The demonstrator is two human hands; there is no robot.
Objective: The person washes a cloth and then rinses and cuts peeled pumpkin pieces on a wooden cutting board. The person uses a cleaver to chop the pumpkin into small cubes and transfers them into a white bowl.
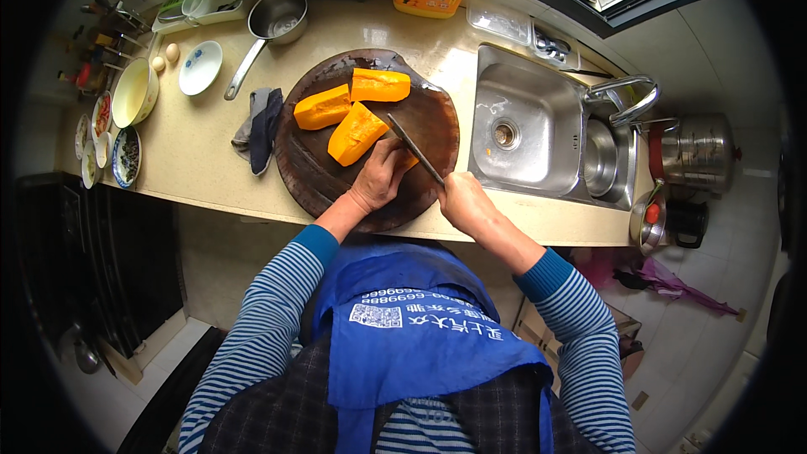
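Observation:
My right hand (468, 203) grips the handle of a kitchen knife (413, 146), seen nearly edge-on, its blade pointing away and to the left. My left hand (380, 175) has curled fingers on a pumpkin piece (410, 161), mostly hidden by the hand and the knife. Both hands are over a round, dark wooden chopping board (315, 173). Three orange pumpkin chunks lie farther back on it: one at the left (323, 107), one at the back (381, 85), and one (357, 133) just beyond my left hand.
A steel sink (529, 157) with a tap (630, 98) is at the right. A grey cloth (257, 129) lies left of the board. Behind it are a steel saucepan (277, 16) and a white bowl (201, 67). Two eggs (172, 52) and several filled dishes (127, 156) stand farther left.

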